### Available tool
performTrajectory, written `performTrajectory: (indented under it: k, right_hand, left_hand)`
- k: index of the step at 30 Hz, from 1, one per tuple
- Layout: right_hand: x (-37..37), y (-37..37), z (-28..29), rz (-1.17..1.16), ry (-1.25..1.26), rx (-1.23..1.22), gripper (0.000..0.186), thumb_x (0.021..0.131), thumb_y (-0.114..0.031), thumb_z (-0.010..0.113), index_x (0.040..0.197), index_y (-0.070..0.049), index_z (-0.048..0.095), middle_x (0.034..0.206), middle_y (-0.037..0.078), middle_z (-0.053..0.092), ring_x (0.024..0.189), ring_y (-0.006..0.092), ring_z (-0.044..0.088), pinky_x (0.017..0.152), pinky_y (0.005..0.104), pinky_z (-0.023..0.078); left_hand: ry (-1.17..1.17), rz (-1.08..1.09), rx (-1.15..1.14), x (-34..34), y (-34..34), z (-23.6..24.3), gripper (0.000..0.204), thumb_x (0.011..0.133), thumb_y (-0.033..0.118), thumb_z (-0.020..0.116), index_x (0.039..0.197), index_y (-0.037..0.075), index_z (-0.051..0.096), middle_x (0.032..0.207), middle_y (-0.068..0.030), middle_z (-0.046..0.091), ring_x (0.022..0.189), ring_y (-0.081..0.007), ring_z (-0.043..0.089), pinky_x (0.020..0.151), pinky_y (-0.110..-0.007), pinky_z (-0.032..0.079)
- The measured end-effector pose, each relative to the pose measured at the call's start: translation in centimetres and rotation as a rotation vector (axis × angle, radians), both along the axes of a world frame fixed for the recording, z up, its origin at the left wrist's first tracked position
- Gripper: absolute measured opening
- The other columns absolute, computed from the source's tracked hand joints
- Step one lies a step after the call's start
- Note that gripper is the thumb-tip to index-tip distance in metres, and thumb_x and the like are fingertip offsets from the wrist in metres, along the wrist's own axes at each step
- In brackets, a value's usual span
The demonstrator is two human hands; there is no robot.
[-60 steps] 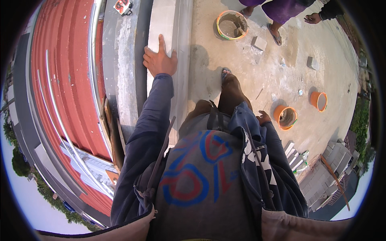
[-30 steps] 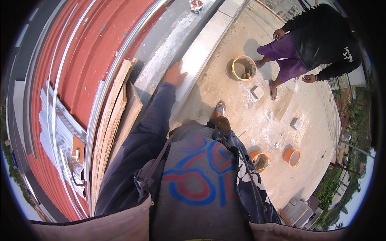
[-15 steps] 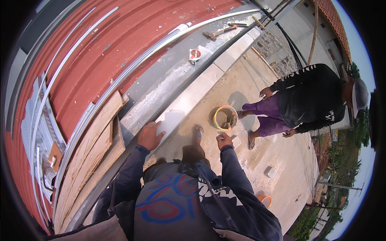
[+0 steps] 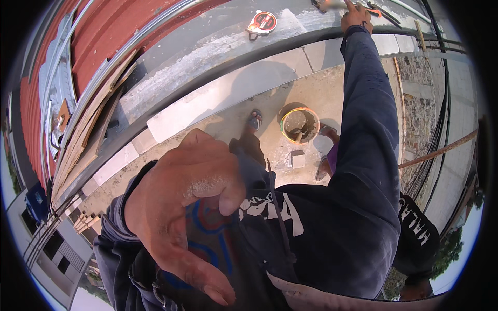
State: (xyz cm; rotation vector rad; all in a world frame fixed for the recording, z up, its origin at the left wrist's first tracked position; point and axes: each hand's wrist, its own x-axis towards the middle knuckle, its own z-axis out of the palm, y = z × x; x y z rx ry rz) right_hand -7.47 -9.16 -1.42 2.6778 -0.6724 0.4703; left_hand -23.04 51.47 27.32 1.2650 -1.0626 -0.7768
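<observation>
My left hand (image 4: pixel 189 189) hangs large in front of my body, fingers loosely curled and thumb apart, with nothing visible in it. Pale dust clings to its index finger. My right arm stretches to the far ledge, where my right hand (image 4: pixel 357 16) closes over the handle of a hammer (image 4: pixel 374 12) with orange on its grip. The hammer's head lies left of the hand, near the picture's upper edge; the fingers hide the middle of the handle. Left of the hammer, a white and orange tape measure (image 4: pixel 263 22) rests on the grey ledge (image 4: pixel 207 70).
A row of pale blocks (image 4: pixel 244 78) runs along the ledge. Below stand a bucket (image 4: pixel 300 126) of grey mix holding a tool and a small block (image 4: pixel 298 159). Wooden boards (image 4: pixel 85 137) lie at left beside red roofing (image 4: pixel 111 36). A co-worker (image 4: pixel 415 236) is at right.
My left hand has left the pale block and risen close before me. My right hand has moved from near the bucket to the hammer. The view has turned and come nearer the ledge.
</observation>
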Motion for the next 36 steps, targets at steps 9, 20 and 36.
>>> performTrajectory:
  k: [9, 20, 36]
  right_hand:
    - [5.1, 3.6, 4.0, 0.157, 0.444, 0.192, 0.03, 0.1, -0.023, 0.057, 0.125, -0.014, 0.072, 0.133, 0.02, 0.069, 0.122, 0.0403, 0.065, 0.104, 0.0598, 0.048]
    - [-5.0, 7.8, 7.5, 0.25, 0.065, 0.167, 0.032, 0.108, -0.046, 0.056, 0.129, -0.022, 0.063, 0.11, 0.013, 0.076, 0.102, 0.0403, 0.073, 0.081, 0.054, 0.057]
    - [-46.0, 51.7, -0.4, -0.485, -0.326, 1.723, 0.041, 0.097, -0.008, 0.049, 0.138, -0.002, 0.052, 0.077, 0.003, 0.058, 0.053, 0.0089, 0.051, 0.045, 0.0269, 0.041]
  left_hand:
    - [0.034, 0.093, -0.102, -0.9, -5.8, 0.7, 0.069, 0.083, 0.069, 0.077, 0.095, 0.004, 0.06, 0.085, -0.004, 0.058, 0.078, -0.0197, 0.055, 0.077, -0.036, 0.04]
    - [0.06, 0.043, -0.046, -1.3, -5.6, 2.7, 0.066, 0.094, 0.065, 0.069, 0.106, 0.001, 0.062, 0.095, -0.0073, 0.062, 0.088, -0.0197, 0.059, 0.084, -0.037, 0.047]
    - [-0.002, 0.857, 1.082, 0.4, 29.5, -31.5, 0.099, 0.092, 0.076, 0.064, 0.141, -0.009, 0.061, 0.132, -0.027, 0.07, 0.127, -0.0358, 0.066, 0.109, -0.039, 0.048]
